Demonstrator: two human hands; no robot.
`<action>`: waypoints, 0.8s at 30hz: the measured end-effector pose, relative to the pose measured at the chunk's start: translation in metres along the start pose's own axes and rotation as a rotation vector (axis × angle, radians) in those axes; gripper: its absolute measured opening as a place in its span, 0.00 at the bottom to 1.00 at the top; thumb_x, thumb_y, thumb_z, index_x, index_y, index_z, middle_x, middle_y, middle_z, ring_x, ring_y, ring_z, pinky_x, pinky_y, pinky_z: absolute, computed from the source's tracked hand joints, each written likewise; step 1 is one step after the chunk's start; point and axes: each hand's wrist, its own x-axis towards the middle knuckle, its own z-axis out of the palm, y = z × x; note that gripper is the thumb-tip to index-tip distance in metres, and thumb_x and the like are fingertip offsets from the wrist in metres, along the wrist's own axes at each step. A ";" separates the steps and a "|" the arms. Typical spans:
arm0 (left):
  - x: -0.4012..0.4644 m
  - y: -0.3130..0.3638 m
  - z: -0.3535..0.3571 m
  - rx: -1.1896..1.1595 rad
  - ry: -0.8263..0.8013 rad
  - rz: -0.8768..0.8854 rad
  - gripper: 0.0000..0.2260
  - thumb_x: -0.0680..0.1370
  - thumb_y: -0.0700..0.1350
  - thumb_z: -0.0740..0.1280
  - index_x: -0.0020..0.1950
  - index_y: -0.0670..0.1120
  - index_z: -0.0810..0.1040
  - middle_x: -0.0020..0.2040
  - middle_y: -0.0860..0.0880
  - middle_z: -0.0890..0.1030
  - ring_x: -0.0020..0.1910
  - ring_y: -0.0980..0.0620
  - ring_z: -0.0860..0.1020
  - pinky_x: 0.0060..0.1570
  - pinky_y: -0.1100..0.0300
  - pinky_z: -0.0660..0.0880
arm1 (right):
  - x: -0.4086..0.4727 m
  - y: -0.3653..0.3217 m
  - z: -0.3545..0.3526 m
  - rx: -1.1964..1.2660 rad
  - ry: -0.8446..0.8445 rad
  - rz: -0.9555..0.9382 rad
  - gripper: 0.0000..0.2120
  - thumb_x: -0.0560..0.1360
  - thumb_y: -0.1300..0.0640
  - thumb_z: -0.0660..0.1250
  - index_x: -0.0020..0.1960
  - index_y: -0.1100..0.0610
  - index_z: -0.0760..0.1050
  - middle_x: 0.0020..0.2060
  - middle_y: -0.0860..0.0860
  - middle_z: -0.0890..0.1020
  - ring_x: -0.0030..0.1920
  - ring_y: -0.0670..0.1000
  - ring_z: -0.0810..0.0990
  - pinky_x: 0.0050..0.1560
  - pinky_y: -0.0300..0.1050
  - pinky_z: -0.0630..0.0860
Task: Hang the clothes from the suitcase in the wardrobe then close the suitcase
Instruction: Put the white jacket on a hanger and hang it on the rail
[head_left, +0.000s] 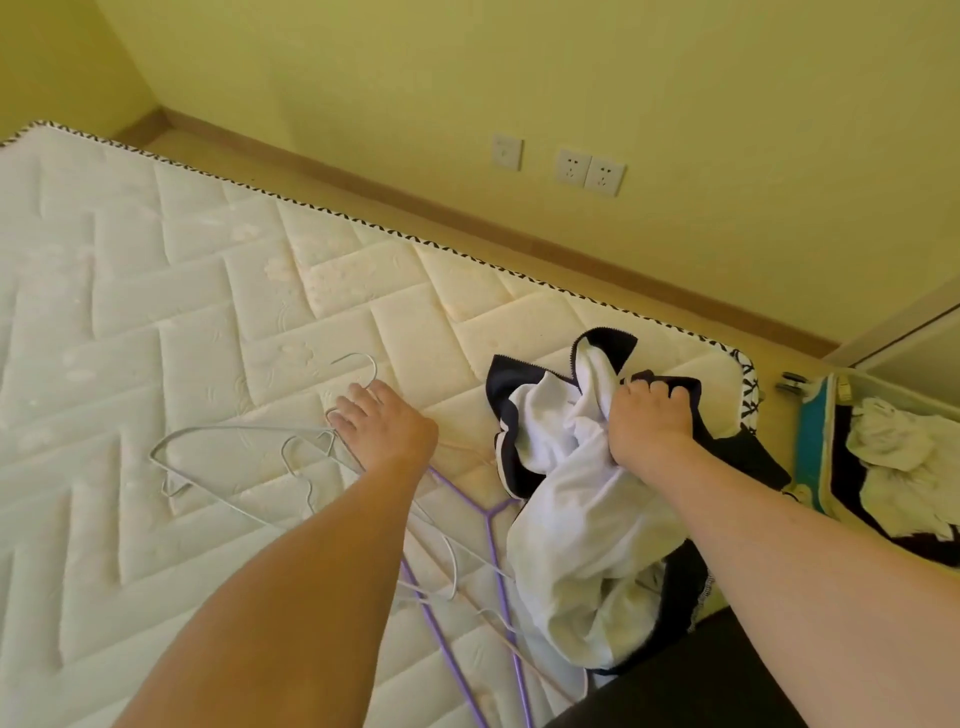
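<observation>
A white garment with dark navy trim (576, 525) lies bunched on the right side of the bare mattress (156, 291). My right hand (649, 415) is shut on its upper folds. My left hand (382, 426) rests on a white wire hanger (234, 436), fingers curled around its neck just below the hook. More white hangers and a purple hanger (467, 514) lie spread between my arms. The open suitcase (813, 452), teal-edged, sits on the floor at the right edge with white and dark clothes (888, 452) inside.
A yellow wall with three sockets (587, 169) runs behind the bed, with a wooden skirting below. A pale wardrobe edge (914, 332) shows at the far right above the suitcase. A dark surface (675, 691) fills the bottom right corner.
</observation>
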 end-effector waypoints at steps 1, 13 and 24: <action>0.009 -0.006 0.000 0.037 -0.012 -0.027 0.33 0.77 0.47 0.55 0.79 0.39 0.48 0.79 0.38 0.51 0.77 0.36 0.49 0.75 0.41 0.44 | -0.001 -0.002 -0.003 -0.002 -0.023 -0.018 0.21 0.79 0.52 0.59 0.70 0.56 0.64 0.66 0.56 0.72 0.66 0.58 0.69 0.67 0.54 0.64; 0.012 -0.019 -0.008 0.222 0.244 0.593 0.11 0.78 0.36 0.56 0.60 0.46 0.65 0.52 0.46 0.73 0.46 0.44 0.75 0.37 0.52 0.69 | 0.018 -0.036 -0.019 0.602 -0.334 0.027 0.16 0.80 0.50 0.57 0.61 0.59 0.71 0.55 0.55 0.78 0.54 0.56 0.77 0.54 0.48 0.73; 0.012 0.080 -0.125 0.069 0.484 0.666 0.04 0.81 0.40 0.53 0.52 0.45 0.66 0.28 0.50 0.69 0.26 0.44 0.71 0.27 0.58 0.62 | 0.006 0.040 -0.048 1.602 -0.313 0.372 0.10 0.79 0.66 0.60 0.59 0.62 0.74 0.54 0.59 0.79 0.55 0.60 0.78 0.59 0.56 0.75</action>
